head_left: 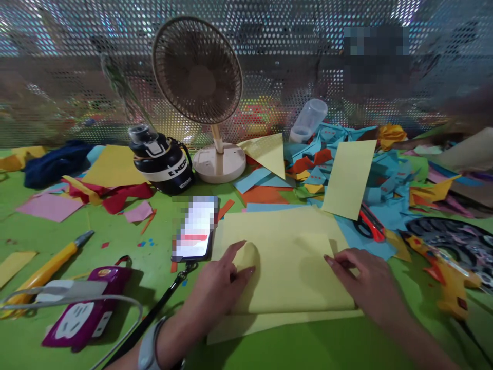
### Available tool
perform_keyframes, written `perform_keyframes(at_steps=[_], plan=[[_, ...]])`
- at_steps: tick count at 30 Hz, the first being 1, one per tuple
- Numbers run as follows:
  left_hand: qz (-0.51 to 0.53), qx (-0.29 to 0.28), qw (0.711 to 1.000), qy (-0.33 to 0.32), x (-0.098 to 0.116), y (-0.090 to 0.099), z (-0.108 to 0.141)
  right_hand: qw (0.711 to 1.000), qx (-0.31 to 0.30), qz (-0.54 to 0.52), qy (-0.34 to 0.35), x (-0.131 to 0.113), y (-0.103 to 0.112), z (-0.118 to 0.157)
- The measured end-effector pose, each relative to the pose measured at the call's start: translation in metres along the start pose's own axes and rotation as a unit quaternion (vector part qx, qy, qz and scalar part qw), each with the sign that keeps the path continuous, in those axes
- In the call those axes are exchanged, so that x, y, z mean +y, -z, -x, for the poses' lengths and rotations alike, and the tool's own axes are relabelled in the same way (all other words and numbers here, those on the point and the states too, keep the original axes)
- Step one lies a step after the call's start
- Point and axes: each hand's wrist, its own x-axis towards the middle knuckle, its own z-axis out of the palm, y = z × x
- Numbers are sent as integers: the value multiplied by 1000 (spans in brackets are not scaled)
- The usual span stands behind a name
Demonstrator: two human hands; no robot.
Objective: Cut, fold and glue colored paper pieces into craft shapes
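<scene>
Pale yellow paper (285, 288) lies in front of me on the green table, with another sheet's edge showing below it. A small flap of this paper curls up on the left. My left hand (215, 288) has its thumb and index finger on either side of that curled part. At the right, my right hand (364, 280) pinches the corner of a yellow paper piece between thumb and fingers. A lit phone (198, 231) lies just beyond my left hand. Scissors with red and black handles (372, 223) rest past my right hand, partly under a standing yellow sheet (349, 180).
A fan (219, 163) and a dark bottle (164, 164) stand at the back. Blue folded paper (346, 144) heaps up at the back right. A yellow glue gun (449, 282) lies right; a yellow cutter (50, 267), purple power strip (87, 308) and white cable lie left.
</scene>
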Motion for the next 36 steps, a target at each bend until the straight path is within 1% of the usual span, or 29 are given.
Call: perform_keyframes(at_steps=[6,8,12,14,16,20,22,25,29,31,33,36], plan=[[-91,-3,996,-7,-1,-1,0,998,-22,-47,-28,4,-1,-3],[-107,6,994,-16,-3,-1,1,997,-29,-61,-45,3,-1,-6],[-134,12,991,-28,-8,-2,6,992,-68,-76,-75,1,2,-12],[-146,13,989,-33,-10,-3,7,990,-76,-79,-84,-1,3,-14],[-153,30,986,-65,-11,-5,8,989,-74,-89,-90,-1,4,-16],[-153,73,971,-166,-13,-9,7,983,-59,-153,-80,0,2,-15],[-148,79,969,-182,-14,-10,5,980,-47,-174,-83,1,1,-15],[-140,75,971,-180,-15,-10,4,978,-36,-184,-93,1,0,-16],[-120,62,978,-157,-13,-9,4,969,-29,-222,-100,1,1,-20],[-109,51,982,-143,-12,-8,4,959,-50,-244,-134,2,4,-22],[-101,44,985,-136,-11,-7,4,946,-90,-258,-172,2,7,-25],[-100,48,984,-140,-13,-7,3,936,-139,-252,-203,2,12,-29]])
